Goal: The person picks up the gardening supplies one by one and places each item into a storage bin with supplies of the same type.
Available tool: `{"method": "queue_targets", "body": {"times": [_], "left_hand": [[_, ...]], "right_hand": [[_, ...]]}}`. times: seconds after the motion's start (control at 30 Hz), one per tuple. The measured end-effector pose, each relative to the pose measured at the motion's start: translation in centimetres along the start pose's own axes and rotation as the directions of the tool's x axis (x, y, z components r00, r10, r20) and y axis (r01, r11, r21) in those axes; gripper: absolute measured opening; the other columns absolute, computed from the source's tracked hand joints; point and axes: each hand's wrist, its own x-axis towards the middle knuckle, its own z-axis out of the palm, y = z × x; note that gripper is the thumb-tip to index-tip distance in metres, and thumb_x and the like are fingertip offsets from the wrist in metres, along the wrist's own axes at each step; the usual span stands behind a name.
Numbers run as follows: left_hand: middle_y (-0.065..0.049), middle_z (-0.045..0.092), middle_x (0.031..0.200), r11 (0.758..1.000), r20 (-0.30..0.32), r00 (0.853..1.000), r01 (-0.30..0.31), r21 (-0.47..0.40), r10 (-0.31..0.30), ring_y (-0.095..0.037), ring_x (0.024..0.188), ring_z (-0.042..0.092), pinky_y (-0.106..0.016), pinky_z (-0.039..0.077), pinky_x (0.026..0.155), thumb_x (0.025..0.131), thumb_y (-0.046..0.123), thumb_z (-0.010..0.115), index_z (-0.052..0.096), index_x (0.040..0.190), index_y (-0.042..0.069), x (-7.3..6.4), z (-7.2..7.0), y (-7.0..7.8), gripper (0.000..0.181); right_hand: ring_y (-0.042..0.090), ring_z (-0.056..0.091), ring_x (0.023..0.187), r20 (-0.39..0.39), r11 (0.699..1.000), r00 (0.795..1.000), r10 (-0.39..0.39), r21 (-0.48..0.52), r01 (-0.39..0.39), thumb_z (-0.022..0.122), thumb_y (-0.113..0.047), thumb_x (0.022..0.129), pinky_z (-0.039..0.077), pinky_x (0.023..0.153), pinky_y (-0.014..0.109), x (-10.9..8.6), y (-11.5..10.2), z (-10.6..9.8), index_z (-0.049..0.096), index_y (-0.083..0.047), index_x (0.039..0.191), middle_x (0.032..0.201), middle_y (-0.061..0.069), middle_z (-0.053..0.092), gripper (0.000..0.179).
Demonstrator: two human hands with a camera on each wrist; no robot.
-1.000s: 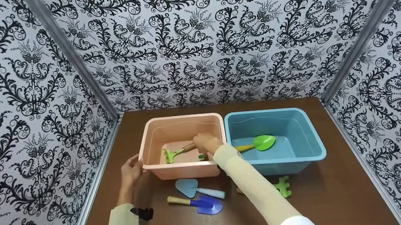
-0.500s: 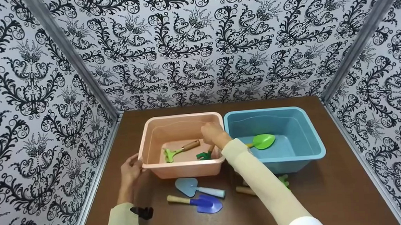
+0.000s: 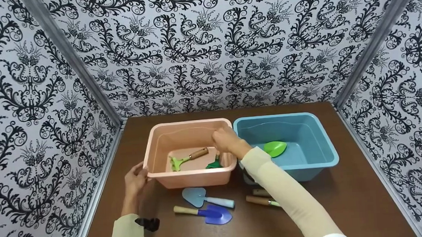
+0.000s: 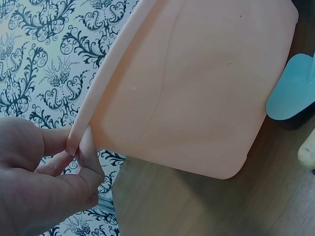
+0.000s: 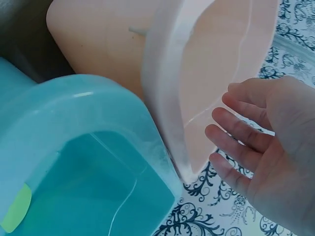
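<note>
Between the left hand [image 3: 134,179], clamped on its rim, and the right hand [image 3: 226,139] (fingers loosely bent, gripping nothing), has the peach tub [image 3: 196,179], with the dark green tool [image 3: 214,164] inside under the right and the light green rake [image 3: 189,158] roughly midway.

So, looking at a right hand [image 5: 280,157] at the end of the peach tub [image 5: 165,54], with loosely bent fingers [image 5: 241,129] spread a little. Can see the fingertips overlapping the tub's inner wall near its rim corner, but can't tell if touching. Right beside it, a blue tub [image 5: 103,105], set rim corner to rim corner. Inside the blue one, by a side edge, a slice of something bright green [image 5: 17,209], mostly cut off. Also spotting a tiny pale nub [image 5: 138,31] just under the peach rim's outer edge, dunno what. Past the tubs' corners, white wallpaper [image 5: 197,216] with black scrolls, plus some dark tabletop [image 5: 29,39].
</note>
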Motion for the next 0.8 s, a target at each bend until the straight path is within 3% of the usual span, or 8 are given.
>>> {"method": "queue_targets", "body": {"times": [0.13,0.33,0.5,0.8], "left_hand": [[-0.035,0.060,0.124,0.999,-0.014,1.000,-0.015,0.049,0.015,0.002,0.063,0.060,-0.017,0.057,0.062,0.102,0.005,0.053,0.045,0.142,-0.013,0.2,-0.2,-0.1,0.045],[-0.031,0.062,0.117,0.999,-0.010,1.000,-0.012,0.042,0.012,0.001,0.062,0.060,-0.018,0.058,0.062,0.101,0.005,0.053,0.044,0.141,-0.014,0.2,-0.2,-0.2,0.045],[-0.027,0.065,0.112,0.999,-0.008,1.000,-0.010,0.045,0.011,0.001,0.061,0.060,-0.019,0.058,0.062,0.101,0.005,0.053,0.044,0.141,-0.014,0.3,-0.2,-0.2,0.045],[-0.039,0.052,0.136,0.994,-0.025,1.000,-0.012,0.110,0.015,0.001,0.068,0.061,-0.014,0.056,0.062,0.102,0.008,0.052,0.047,0.142,-0.010,0.4,-0.2,-0.4,0.045]], "right_hand": [[0.034,0.070,0.086,-0.021,0.997,1.000,0.004,0.073,-0.002,0.065,-0.009,0.092,0.058,0.080,0.051,-0.7,0.2,-0.6,0.075,-0.005,0.090,0.091,0.013,0.074,0.011],[0.033,0.069,0.095,-0.032,0.995,0.999,0.005,0.104,-0.002,0.064,-0.012,0.095,0.057,0.083,0.051,-1.8,0.3,-1.6,0.074,-0.006,0.103,0.104,0.013,0.072,0.015],[0.031,0.067,0.096,-0.068,0.989,0.998,0.012,0.150,-0.002,0.063,-0.017,0.096,0.057,0.082,0.050,-2.8,0.1,-2.2,0.074,-0.008,0.104,0.108,0.012,0.069,0.016],[0.031,0.068,0.093,-0.161,0.983,0.987,-0.010,0.180,0.040,0.064,-0.021,0.095,0.056,0.082,0.048,-4.9,-0.4,-3.0,0.072,-0.007,0.103,0.107,0.011,0.068,0.017]]}}
